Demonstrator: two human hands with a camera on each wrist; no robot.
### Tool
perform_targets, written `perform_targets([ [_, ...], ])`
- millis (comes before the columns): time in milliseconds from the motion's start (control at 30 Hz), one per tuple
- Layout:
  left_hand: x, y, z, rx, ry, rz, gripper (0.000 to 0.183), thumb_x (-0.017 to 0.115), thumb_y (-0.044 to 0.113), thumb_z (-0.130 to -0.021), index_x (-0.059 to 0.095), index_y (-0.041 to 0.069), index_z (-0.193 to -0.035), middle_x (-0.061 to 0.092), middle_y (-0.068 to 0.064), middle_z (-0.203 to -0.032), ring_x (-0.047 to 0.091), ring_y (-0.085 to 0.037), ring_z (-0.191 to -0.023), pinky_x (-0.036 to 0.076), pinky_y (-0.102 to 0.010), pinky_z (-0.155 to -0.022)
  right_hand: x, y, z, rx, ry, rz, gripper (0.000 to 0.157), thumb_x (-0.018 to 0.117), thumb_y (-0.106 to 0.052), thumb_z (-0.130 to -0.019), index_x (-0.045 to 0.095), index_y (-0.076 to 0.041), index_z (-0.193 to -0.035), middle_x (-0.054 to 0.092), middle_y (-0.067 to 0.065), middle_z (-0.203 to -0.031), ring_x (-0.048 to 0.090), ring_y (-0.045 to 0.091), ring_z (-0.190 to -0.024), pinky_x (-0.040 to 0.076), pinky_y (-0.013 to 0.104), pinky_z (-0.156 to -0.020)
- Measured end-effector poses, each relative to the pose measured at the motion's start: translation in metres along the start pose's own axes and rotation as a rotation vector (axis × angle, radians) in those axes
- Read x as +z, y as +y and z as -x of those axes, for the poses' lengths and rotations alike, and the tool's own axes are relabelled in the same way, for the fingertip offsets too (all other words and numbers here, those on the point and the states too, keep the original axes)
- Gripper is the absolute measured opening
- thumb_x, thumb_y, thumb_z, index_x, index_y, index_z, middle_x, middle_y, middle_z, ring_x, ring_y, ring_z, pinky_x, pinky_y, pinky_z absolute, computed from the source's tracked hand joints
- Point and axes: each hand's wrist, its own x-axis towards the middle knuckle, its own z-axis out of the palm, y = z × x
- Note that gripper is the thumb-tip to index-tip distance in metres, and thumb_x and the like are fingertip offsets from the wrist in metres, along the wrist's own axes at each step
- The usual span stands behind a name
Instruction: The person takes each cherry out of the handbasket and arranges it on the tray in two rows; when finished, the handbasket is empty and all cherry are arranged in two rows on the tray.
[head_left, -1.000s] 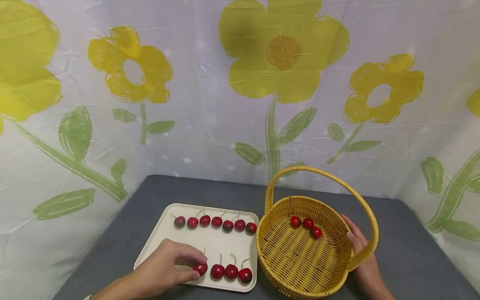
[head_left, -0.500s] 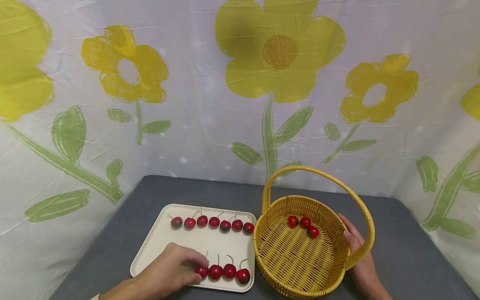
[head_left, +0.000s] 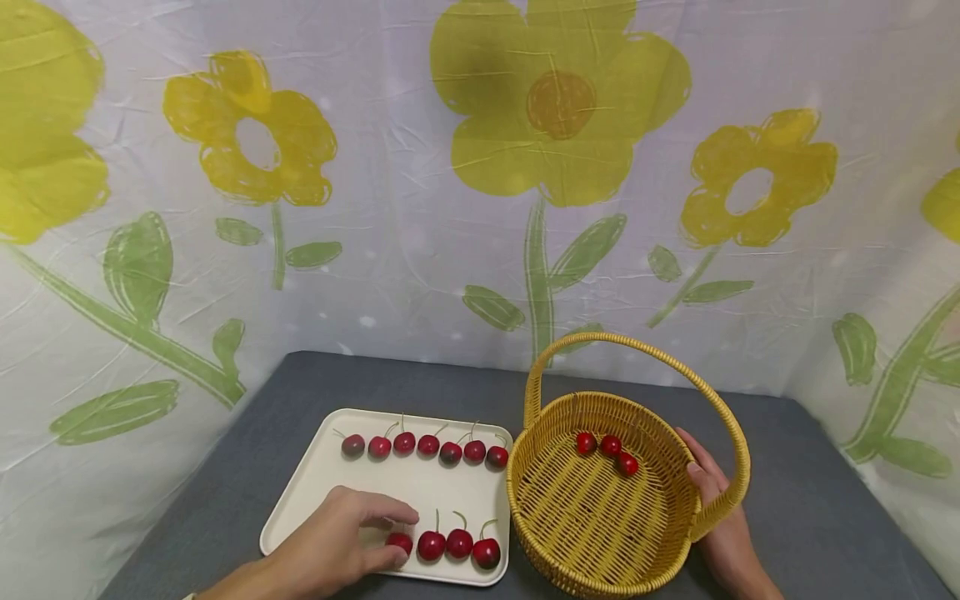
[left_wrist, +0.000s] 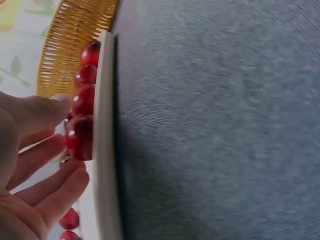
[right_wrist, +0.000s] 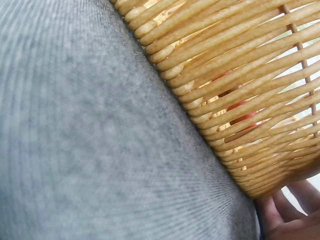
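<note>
My left hand (head_left: 330,537) is over the front of a white tray (head_left: 300,492), thumb and fingers apart around the leftmost cherry (head_left: 400,544) of the near row. The thumb is right by that cherry, while the index finger hovers above it. In the left wrist view, the cherry (left_wrist: 80,137) sits at the tray's edge among the spread fingers. At the right, my right hand (head_left: 723,529) lies against the outside of a yellow wicker basket (head_left: 600,575), partly hidden by its handle. Three cherries (head_left: 611,446) lie inside the basket.
A far row of several stemmed cherries (head_left: 427,445) runs along the back of the tray. More cherries (head_left: 459,543) stand in the near row. The basket's tall handle (head_left: 637,343) arches over it. A grey tabletop (head_left: 247,467) meets a flower-printed cloth (head_left: 397,275) behind.
My left fingers have parted from the cherry they were around, and it has shifted slightly left on the tray. The right hand and basket keep their place relative to the tray.
</note>
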Motion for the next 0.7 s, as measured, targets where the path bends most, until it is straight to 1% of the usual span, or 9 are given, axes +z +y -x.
perform_targets([
  [100,-0.004,0.006,-0.002,-0.006,0.059,-0.011,0.03,0.092,0.027,-0.09,0.084,0.021,-0.118,0.083,0.01,-0.114,0.079,-0.009,-0.1,0.066,-0.034,-0.088,0.0,0.0,0.0,0.004,-0.004,0.001,0.061,0.03,-0.037,-0.122,0.022,-0.009,-0.175,0.028,0.019,-0.176,0.048,-0.022,-0.134,0.051,0.007,-0.1],
  [200,-0.008,0.015,-0.006,0.037,0.155,-0.027,0.033,0.092,0.025,-0.089,0.084,0.02,-0.12,0.083,0.008,-0.117,0.08,-0.014,-0.102,0.067,-0.036,-0.09,0.0,-0.001,0.0,0.012,-0.005,0.009,0.06,0.028,-0.038,-0.122,0.022,-0.01,-0.175,0.027,0.02,-0.176,0.048,-0.022,-0.133,0.051,0.007,-0.1],
  [267,-0.011,0.021,-0.01,0.079,0.204,0.017,0.034,0.092,0.022,-0.09,0.083,0.02,-0.122,0.083,0.007,-0.118,0.08,-0.013,-0.102,0.066,-0.035,-0.091,-0.001,-0.001,0.001,0.02,-0.004,0.026,0.06,0.027,-0.038,-0.122,0.022,-0.01,-0.175,0.027,0.022,-0.177,0.048,-0.022,-0.133,0.051,0.007,-0.099],
  [300,-0.012,0.025,-0.013,0.088,0.214,0.065,0.034,0.092,0.022,-0.091,0.083,0.02,-0.123,0.083,0.007,-0.119,0.08,-0.012,-0.104,0.066,-0.034,-0.093,-0.001,-0.001,0.001,0.026,-0.003,0.031,0.06,0.026,-0.038,-0.122,0.022,-0.01,-0.175,0.027,0.021,-0.177,0.047,-0.023,-0.132,0.051,0.007,-0.099],
  [400,-0.015,0.039,-0.024,0.094,0.169,0.269,0.037,0.088,0.022,-0.095,0.079,0.02,-0.13,0.082,0.003,-0.124,0.079,-0.011,-0.11,0.063,-0.028,-0.099,-0.002,-0.002,0.002,0.037,-0.002,0.066,0.06,0.024,-0.038,-0.122,0.022,-0.01,-0.175,0.028,0.022,-0.177,0.046,-0.024,-0.131,0.051,0.006,-0.098],
  [467,-0.018,0.049,-0.032,0.082,0.105,0.412,0.039,0.085,0.021,-0.098,0.076,0.018,-0.136,0.08,0.001,-0.129,0.078,-0.012,-0.116,0.06,-0.026,-0.102,-0.002,-0.002,0.002,0.04,-0.001,0.074,0.059,0.023,-0.037,-0.122,0.022,-0.01,-0.175,0.028,0.021,-0.178,0.045,-0.025,-0.131,0.05,0.005,-0.098],
  [533,-0.018,0.06,-0.042,0.088,0.044,0.53,0.039,0.081,0.017,-0.101,0.074,0.015,-0.139,0.079,-0.003,-0.133,0.077,-0.016,-0.121,0.06,-0.026,-0.104,-0.002,-0.002,0.002,0.042,-0.001,0.081,0.059,0.023,-0.037,-0.123,0.023,-0.01,-0.175,0.028,0.021,-0.178,0.045,-0.026,-0.13,0.05,0.005,-0.098],
  [600,-0.016,0.072,-0.053,0.087,-0.014,0.615,0.04,0.08,0.016,-0.101,0.073,0.014,-0.141,0.078,-0.004,-0.136,0.076,-0.019,-0.124,0.06,-0.027,-0.105,-0.001,-0.002,0.002,0.039,0.003,0.082,0.058,0.023,-0.035,-0.123,0.023,-0.01,-0.175,0.028,0.021,-0.178,0.045,-0.027,-0.129,0.049,0.004,-0.098],
  [700,-0.01,0.088,-0.072,0.113,-0.088,0.662,0.042,0.081,0.019,-0.101,0.074,0.015,-0.141,0.077,-0.003,-0.139,0.075,-0.019,-0.127,0.059,-0.029,-0.108,-0.001,-0.002,0.001,0.042,0.005,0.081,0.057,0.022,-0.034,-0.123,0.023,-0.01,-0.175,0.028,0.022,-0.178,0.045,-0.027,-0.128,0.049,0.004,-0.097],
])
